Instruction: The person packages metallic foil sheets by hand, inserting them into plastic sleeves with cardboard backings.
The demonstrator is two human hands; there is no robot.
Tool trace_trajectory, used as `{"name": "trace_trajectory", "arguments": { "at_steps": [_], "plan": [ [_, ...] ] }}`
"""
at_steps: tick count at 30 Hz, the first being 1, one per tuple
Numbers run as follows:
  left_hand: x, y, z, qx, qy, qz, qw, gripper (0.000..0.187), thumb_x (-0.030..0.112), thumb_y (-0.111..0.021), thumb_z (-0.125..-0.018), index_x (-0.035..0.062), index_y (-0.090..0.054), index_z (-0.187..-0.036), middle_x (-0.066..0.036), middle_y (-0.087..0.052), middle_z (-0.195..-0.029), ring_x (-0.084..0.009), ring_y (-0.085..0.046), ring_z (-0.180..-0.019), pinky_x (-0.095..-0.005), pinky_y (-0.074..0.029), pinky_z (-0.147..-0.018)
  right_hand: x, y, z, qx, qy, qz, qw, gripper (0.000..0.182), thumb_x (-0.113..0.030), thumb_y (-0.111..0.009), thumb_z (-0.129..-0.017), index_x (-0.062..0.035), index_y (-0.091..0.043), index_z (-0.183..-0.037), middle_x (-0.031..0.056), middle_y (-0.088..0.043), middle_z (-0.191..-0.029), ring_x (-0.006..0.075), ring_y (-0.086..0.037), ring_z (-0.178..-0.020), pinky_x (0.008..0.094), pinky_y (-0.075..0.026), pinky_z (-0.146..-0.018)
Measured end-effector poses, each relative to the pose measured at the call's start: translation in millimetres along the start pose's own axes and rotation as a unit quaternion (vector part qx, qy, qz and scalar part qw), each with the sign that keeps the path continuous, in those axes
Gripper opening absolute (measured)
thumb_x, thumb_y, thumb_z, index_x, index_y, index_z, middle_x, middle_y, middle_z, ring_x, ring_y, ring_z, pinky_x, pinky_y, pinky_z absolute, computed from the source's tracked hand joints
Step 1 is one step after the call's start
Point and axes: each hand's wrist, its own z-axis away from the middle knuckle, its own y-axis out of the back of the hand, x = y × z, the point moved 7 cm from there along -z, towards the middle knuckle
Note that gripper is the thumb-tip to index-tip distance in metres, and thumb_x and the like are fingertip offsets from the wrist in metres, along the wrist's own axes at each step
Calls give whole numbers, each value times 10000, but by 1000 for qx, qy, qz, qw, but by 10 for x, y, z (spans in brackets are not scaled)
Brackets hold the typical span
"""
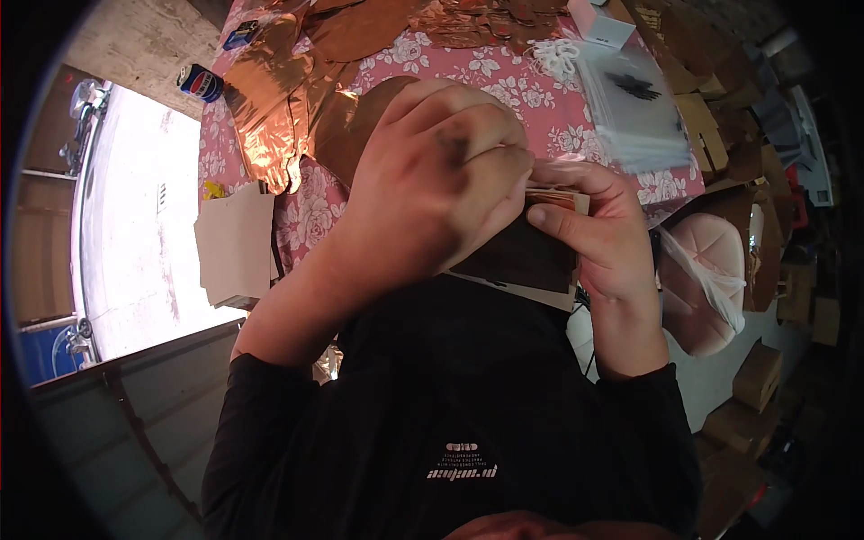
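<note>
Positions by clock face, centred on the held sheets, twelve pointing away from the person.

Item: brown sheets (531,252), layered, in front of the person's chest at the near side of the table; a pale sheet (555,301) projects from under them at the near edge.

Item: right hand (607,225), at two o'clock; closed on the brown sheets, thumb flat on the upper face, fingers bent round the far edge.

Item: left hand (441,171), at eleven o'clock; curled, back uppermost, fingertips drawn narrow beside the right hand's fingers. Whether anything is pinched there cannot be told; the hand hides it.

Item: tablecloth (315,211), pink with white flowers.

Item: coppery sheets (270,108), shiny, overlapping, at ten o'clock.

Item: blue can (200,83), at ten o'clock, by the table's edge.

Item: beige boards (236,243), stacked, at nine o'clock.

Item: white cord (553,59), bunched, at twelve o'clock.

Item: clear plastic bags (634,126), at one o'clock, dark slender pieces (634,87) upon them.

Item: white box (605,25), also toward one o'clock, farther off.

Item: padded stool (704,279), pale pink, partly wrapped in plastic, at three o'clock.
</note>
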Motion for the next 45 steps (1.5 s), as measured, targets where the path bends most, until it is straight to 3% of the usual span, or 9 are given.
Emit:
{"name": "trace_trajectory", "arguments": {
  "at_steps": [9,25,33,37,41,42,43,44,45],
  "plan": [
    [-24,-55,36,8,-13,-1,1000,237,98,-854,-753,85,-714,-944,-38,-654,-1035,-256,-686,-994,-436,-524,-909,1,-46,4,-11,2,8,1000,349,108,-772,-910,19,-742,-1245,84,-774,-1172,136,-721,-1072,278,-581,-955],
    [-125,-49,60,-73,38,110,991,218,47,-814,-743,65,-661,-898,-65,-688,-957,-304,-685,-900,-458,-524,-860,38,-138,13,-16,-8,66,998,295,116,-747,-924,41,-757,-1210,99,-791,-1150,136,-731,-1059,279,-587,-960],
    [-96,-65,116,14,7,-14,1000,288,-33,-786,-746,61,-655,-985,-77,-691,-978,-329,-681,-926,-458,-534,-865,30,-158,-10,19,4,84,996,355,113,-761,-916,29,-751,-1262,102,-789,-1167,136,-730,-1067,282,-580,-972],
    [-176,-112,222,36,-6,-62,997,289,33,-802,-760,66,-642,-998,-91,-669,-1027,-296,-669,-948,-449,-518,-877,42,-159,-32,23,38,93,995,300,92,-742,-948,37,-758,-1242,105,-788,-1170,124,-726,-1062,273,-581,-970],
    [-702,198,402,49,148,-119,981,170,47,-735,-856,94,-701,-1016,-122,-707,-999,-349,-685,-941,-445,-553,-811,70,-26,-4,37,-2,104,994,279,92,-737,-951,47,-746,-1226,126,-785,-1182,139,-731,-1068,282,-582,-976],
    [-832,436,393,109,154,-134,973,142,62,-722,-883,84,-720,-1023,-129,-719,-988,-360,-706,-928,-439,-572,-834,87,58,0,50,17,76,996,276,96,-734,-949,47,-736,-1221,133,-784,-1182,152,-735,-1071,288,-584,-974],
    [-951,644,496,123,184,-167,961,118,87,-719,-929,56,-735,-1042,-128,-743,-1021,-319,-737,-934,-395,-583,-855,78,115,-3,64,37,47,996,273,99,-731,-948,47,-727,-1216,140,-783,-1183,164,-739,-1075,294,-586,-973],
    [-1217,842,739,188,314,-54,929,108,101,-696,-987,26,-740,-1052,-113,-760,-1023,-226,-744,-951,-341,-581,-870,44,150,5,97,44,35,994,325,107,-716,-944,35,-689,-1260,126,-778,-1137,174,-739,-1027,310,-577,-965],
    [-1201,1044,839,224,343,-25,912,137,99,-654,-1034,-3,-739,-1064,-87,-756,-998,-153,-712,-929,-297,-568,-852,53,205,5,97,44,35,994,325,107,-716,-944,35,-689,-1260,126,-778,-1137,174,-739,-1027,310,-577,-965]
  ]
}}
